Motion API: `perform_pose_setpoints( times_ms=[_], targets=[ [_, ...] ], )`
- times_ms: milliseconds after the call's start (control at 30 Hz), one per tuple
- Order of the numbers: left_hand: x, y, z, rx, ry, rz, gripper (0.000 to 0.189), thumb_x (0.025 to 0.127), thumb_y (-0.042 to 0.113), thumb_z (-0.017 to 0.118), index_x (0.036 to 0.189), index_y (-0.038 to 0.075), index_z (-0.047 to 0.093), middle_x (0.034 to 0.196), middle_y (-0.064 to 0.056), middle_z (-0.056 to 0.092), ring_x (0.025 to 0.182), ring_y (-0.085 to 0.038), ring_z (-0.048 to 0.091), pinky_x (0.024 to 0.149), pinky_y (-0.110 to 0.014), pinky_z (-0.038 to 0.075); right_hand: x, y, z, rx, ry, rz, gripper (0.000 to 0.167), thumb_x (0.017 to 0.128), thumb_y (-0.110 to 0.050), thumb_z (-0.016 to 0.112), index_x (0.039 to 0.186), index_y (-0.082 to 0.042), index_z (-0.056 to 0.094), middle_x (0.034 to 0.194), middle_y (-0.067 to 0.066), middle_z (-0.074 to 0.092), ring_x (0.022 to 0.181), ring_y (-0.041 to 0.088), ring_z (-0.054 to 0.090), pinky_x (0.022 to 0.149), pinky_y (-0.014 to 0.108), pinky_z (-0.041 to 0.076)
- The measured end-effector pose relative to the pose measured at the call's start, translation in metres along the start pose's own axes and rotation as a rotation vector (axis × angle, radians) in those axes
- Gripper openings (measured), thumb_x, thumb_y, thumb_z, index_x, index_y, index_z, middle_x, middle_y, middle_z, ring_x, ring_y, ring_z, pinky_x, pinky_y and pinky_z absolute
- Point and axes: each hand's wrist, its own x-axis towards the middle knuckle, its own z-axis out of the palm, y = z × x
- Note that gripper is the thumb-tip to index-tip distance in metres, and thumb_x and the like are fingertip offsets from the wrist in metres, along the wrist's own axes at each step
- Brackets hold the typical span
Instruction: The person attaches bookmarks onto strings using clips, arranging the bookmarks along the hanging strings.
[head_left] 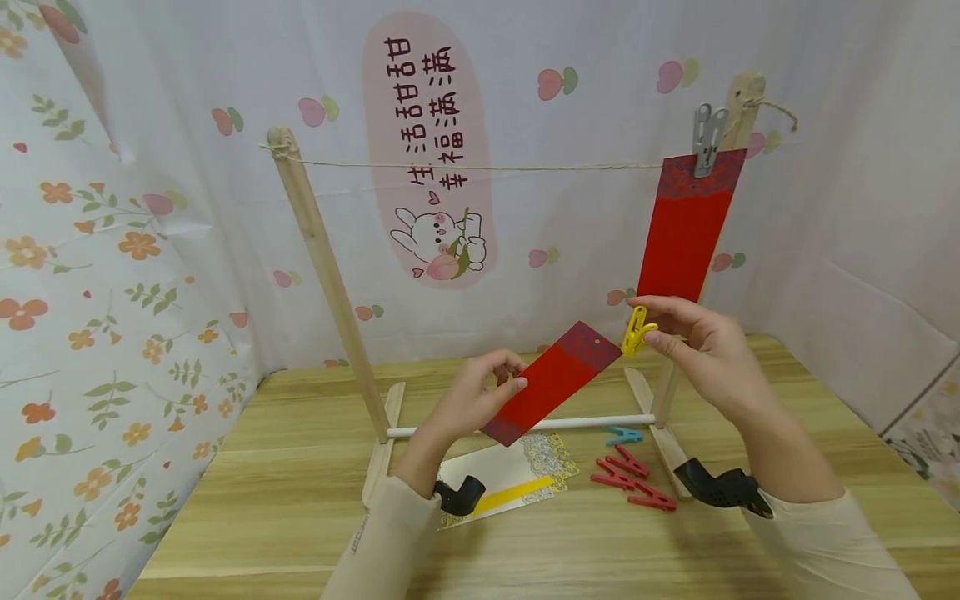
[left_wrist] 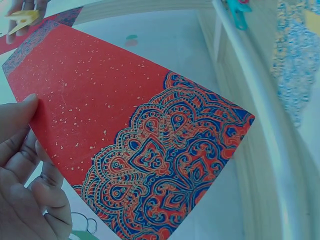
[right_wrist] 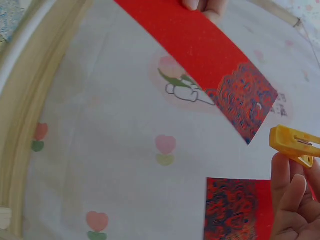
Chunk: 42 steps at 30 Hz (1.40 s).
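My left hand (head_left: 480, 392) pinches a red card (head_left: 551, 379) by its long edge, thumb on the face. Blue lacy patterns mark both ends of the card, and a small hole shows near its upper corner. In my right hand (head_left: 701, 350) a yellow clothespin (head_left: 636, 332) is held between thumb and fingers, right beside that upper corner. Behind the right hand, a second red card (head_left: 686, 233) hangs from the string (head_left: 487, 168), clamped by a grey clothespin (head_left: 707, 142). In the right wrist view the yellow clothespin (right_wrist: 295, 145) sits just off the patterned end of the card (right_wrist: 245, 100).
A wooden frame (head_left: 326, 267) with a white lower bar (head_left: 592, 422) carries the string. Under it on the table (head_left: 247, 500) lie a cream patterned card (head_left: 495, 467) with a yellow strip, several red clothespins (head_left: 652, 498) and a blue-green clothespin (head_left: 624, 435).
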Motion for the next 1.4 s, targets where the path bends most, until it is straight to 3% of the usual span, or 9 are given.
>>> perform_pose_setpoints(
  times_ms=[133,267,333,500,767,1000,1233,1400],
  targets=[
    [0.012,0.006,0.000,0.008,0.006,0.030,0.008,0.095,0.008,0.065,0.102,0.005,0.066,0.088,-0.009,0.065,0.081,-0.018,0.053,0.062,-0.024,0.041,0.009,-0.011,-0.003,0.083,0.036,-0.011,0.035,0.096,0.004,0.057,0.130,-0.004,0.063,0.109,-0.008,0.068,0.094,0.004,0.066,0.082,0.012,0.052],
    [0.021,0.012,0.001,-0.002,0.039,0.027,0.009,0.094,0.008,0.066,0.103,0.005,0.066,0.090,-0.010,0.065,0.083,-0.019,0.055,0.067,-0.024,0.043,0.018,-0.023,-0.004,-0.002,0.085,0.001,0.037,0.097,0.001,0.057,0.133,-0.006,0.061,0.114,-0.010,0.067,0.099,0.004,0.064,0.082,0.010,0.051],
    [0.024,0.014,0.002,-0.015,0.065,0.031,0.009,0.094,0.007,0.066,0.102,0.005,0.067,0.090,-0.010,0.066,0.084,-0.019,0.055,0.070,-0.023,0.043,0.023,-0.028,-0.003,0.006,0.107,-0.011,0.037,0.097,0.001,0.058,0.133,-0.005,0.061,0.112,-0.009,0.067,0.100,0.005,0.063,0.083,0.010,0.051],
    [0.031,0.017,0.003,-0.044,0.130,0.028,0.010,0.094,0.009,0.067,0.104,0.006,0.067,0.093,-0.010,0.066,0.087,-0.020,0.056,0.066,-0.023,0.041,0.039,-0.038,-0.001,0.161,0.138,-0.076,0.033,0.095,0.004,0.059,0.128,0.000,0.063,0.104,-0.002,0.071,0.094,0.009,0.066,0.084,0.012,0.053],
    [0.043,0.025,0.011,-0.082,0.215,0.060,0.013,0.093,0.010,0.068,0.105,0.005,0.067,0.092,-0.013,0.066,0.085,-0.018,0.056,0.060,-0.020,0.039,0.058,-0.054,0.000,0.220,0.253,-0.138,0.029,0.095,0.006,0.059,0.121,-0.002,0.068,0.099,0.002,0.072,0.069,0.014,0.054,0.067,0.018,0.049],
    [0.056,0.034,0.016,-0.134,0.326,0.102,0.014,0.094,0.014,0.069,0.104,0.005,0.068,0.088,-0.013,0.066,0.083,-0.017,0.056,0.057,-0.021,0.036,0.075,-0.066,-0.004,0.416,0.332,-0.216,0.028,0.092,0.007,0.062,0.119,0.004,0.067,0.102,0.011,0.068,0.066,0.020,0.053,0.065,0.019,0.049],
    [0.064,0.043,0.023,-0.164,0.354,0.119,0.013,0.093,0.013,0.069,0.103,0.004,0.068,0.087,-0.013,0.066,0.082,-0.013,0.056,0.057,-0.019,0.036,0.087,-0.076,-0.006,0.516,0.338,-0.262,0.028,0.090,0.012,0.062,0.117,0.007,0.068,0.099,0.012,0.064,0.057,0.021,0.052,0.059,0.022,0.051],
    [0.068,0.048,0.031,-0.197,0.365,0.133,0.013,0.093,0.012,0.069,0.103,0.003,0.067,0.086,-0.014,0.066,0.082,-0.014,0.055,0.057,-0.019,0.036,0.097,-0.083,-0.009,0.515,0.356,-0.290,0.027,0.089,0.012,0.062,0.115,0.007,0.069,0.097,0.013,0.063,0.053,0.022,0.052,0.055,0.023,0.052]
  ],
)
